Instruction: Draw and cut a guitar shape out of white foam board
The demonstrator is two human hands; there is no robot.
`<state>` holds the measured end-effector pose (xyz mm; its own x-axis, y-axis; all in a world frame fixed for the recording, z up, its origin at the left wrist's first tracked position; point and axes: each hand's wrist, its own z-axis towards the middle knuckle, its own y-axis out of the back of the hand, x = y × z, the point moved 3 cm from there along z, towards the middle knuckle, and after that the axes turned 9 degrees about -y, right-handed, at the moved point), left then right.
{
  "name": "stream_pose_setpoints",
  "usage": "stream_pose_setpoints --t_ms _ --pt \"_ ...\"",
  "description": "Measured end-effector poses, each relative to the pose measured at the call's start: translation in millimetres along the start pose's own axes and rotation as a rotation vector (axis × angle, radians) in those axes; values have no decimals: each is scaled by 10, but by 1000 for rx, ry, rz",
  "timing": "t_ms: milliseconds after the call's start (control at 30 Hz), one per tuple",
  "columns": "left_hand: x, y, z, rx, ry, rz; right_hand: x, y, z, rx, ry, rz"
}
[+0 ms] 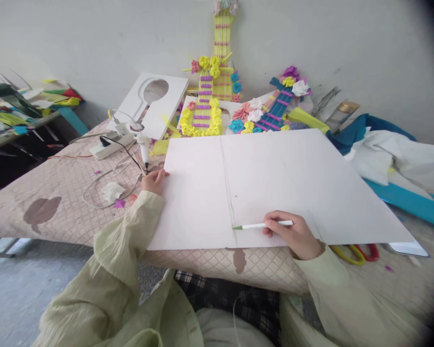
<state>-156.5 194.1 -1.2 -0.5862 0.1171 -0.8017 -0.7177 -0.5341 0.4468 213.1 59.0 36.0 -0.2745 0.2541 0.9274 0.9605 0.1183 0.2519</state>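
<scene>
A large white board (198, 193) lies flat across the table in front of me, with faint greenish lines drawn from its back edge to its front edge. My right hand (287, 232) rests on the board, pinching a white marker pen (253, 225). The pen's green tip is on or just over the lines near the front edge. At the board's left edge is my left hand (155, 182), its fingers curled round the edge and one fingertip over the top. Just behind that hand stands a white glue gun (143, 149), nozzle down.
Behind the board lean guitar shapes with paper flowers (202, 106). A white panel with a cut-out (173, 103) and a power strip (106, 148) with cables lie left. Scissors (350, 254) and a phone (408, 248) lie partly under the right side; blue and white material (401, 154) is heaped beyond.
</scene>
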Motion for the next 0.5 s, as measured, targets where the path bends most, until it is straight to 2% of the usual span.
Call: stream_pose_setpoints --t_ms 67,233,400,500 --pt "6 -2 3 9 -13 14 -10 4 7 -10 2 -1" --pt "25 -5 10 22 -24 32 -14 -35 -36 107 -33 -15" --pt "29 -7 15 17 -29 43 -15 -23 -84 99 -32 -17" --pt "15 -8 11 21 -29 32 -29 -27 -88 170 -44 -55"
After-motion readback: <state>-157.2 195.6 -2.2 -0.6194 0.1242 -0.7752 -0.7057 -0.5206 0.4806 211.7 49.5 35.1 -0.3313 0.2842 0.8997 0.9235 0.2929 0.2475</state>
